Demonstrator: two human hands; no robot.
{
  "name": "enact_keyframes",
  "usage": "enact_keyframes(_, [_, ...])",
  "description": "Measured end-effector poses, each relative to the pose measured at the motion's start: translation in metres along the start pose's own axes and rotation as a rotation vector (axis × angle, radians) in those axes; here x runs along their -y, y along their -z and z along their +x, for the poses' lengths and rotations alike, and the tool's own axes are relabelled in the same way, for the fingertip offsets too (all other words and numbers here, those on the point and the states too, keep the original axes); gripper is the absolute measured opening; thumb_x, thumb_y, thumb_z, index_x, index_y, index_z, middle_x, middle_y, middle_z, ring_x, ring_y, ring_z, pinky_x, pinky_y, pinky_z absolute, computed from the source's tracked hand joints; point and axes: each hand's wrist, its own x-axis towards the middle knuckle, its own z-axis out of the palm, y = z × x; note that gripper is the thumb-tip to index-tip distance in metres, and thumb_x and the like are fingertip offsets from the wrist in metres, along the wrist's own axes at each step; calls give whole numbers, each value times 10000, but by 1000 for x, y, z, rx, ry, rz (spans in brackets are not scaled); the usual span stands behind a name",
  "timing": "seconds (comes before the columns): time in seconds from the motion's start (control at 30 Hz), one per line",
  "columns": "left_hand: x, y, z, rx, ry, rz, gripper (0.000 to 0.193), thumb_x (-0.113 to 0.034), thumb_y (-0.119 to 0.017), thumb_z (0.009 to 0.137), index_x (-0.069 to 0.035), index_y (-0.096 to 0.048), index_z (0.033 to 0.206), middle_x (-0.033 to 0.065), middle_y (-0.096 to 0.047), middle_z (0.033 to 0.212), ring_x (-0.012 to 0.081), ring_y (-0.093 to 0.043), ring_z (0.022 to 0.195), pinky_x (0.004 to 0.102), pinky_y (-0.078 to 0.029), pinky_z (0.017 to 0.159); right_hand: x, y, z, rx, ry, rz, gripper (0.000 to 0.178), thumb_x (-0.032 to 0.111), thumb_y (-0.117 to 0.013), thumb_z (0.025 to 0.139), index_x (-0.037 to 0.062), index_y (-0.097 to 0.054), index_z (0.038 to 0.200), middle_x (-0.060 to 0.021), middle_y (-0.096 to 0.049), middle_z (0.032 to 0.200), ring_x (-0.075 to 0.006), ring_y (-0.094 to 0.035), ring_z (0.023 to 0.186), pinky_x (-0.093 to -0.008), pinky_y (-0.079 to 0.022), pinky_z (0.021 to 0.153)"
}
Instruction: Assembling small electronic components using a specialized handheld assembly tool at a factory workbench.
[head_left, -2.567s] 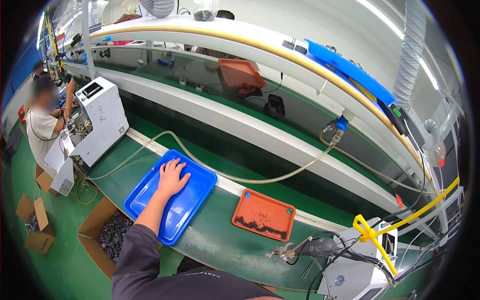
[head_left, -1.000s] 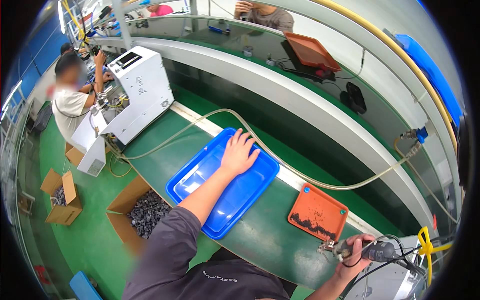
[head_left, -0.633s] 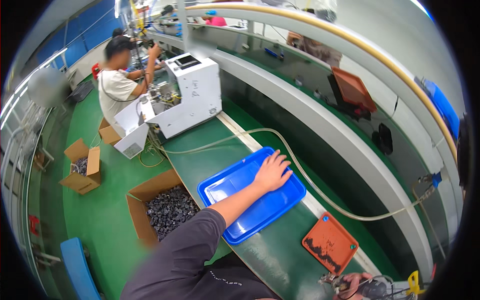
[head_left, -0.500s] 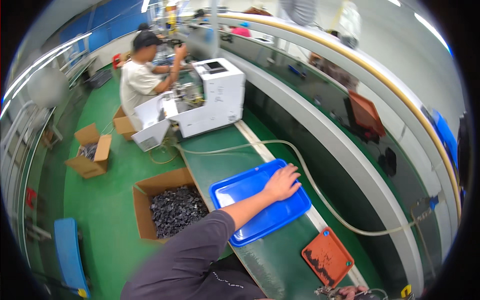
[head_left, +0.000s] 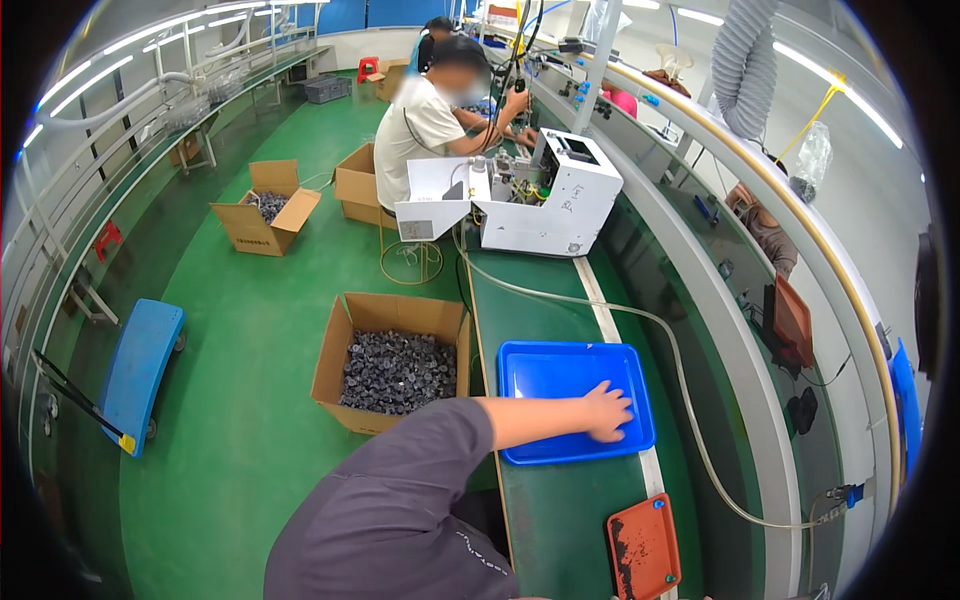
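Note:
My left hand (head_left: 606, 411) reaches over the right part of a shallow blue tray (head_left: 520, 453). Its fingers are spread and slightly bent, and I see nothing held in them. Whether the fingertips press on the tray floor is hard to tell. The tray lies on a green workbench (head_left: 550, 510) and looks bare inside apart from the hand. Nearer to me on the bench is a small orange-red tray (head_left: 640, 548) with dark worn or dirty patches and small blue-green bits at its corners. My right hand is out of view.
Left of the bench stands an open cardboard box (head_left: 335, 365) full of small dark parts. A clear hose (head_left: 680, 350) curves behind the blue tray to a white machine (head_left: 560, 210). Beyond it a co-worker (head_left: 430, 130) sits. A blue cart (head_left: 145, 360) stands on the floor.
The view has turned, so the tray and box sit farther right. My left hand stays at the tray, now lower on its right side. My right hand, earlier at the lower edge, has left view.

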Motion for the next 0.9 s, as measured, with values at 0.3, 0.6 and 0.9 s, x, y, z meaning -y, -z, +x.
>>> enact_keyframes(0.3, [-15,-25,-59,-266,39,-72,611,-511,-461,1003,-142,-524,1485,150,-377,1623,356,-265,1539,644,-185,1214,-17,-17,11,137,6,123,202,145,-669,998,70,-559,1150,-103,-620,837,-239,-619,763,-364,-540,711])
enact_keyframes(0.6, [-17,-17,-65,-245,65,-100,615,-521,-462,1002,-133,-539,1473,142,-383,1623,340,-253,1548,632,-151,1228,-21,-23,8,212,3,135,206,148,-671,996,60,-558,1145,-101,-618,827,-239,-614,746,-362,-536,703])
enact_keyframes(0.9, [-18,-31,-60,-372,52,-137,586,-532,-531,959,-125,-623,1371,141,-470,1557,336,-336,1506,625,-198,1211,-4,-11,-5,208,11,71,211,150,-673,994,51,-557,1140,-98,-615,816,-240,-609,728,-360,-533,694])
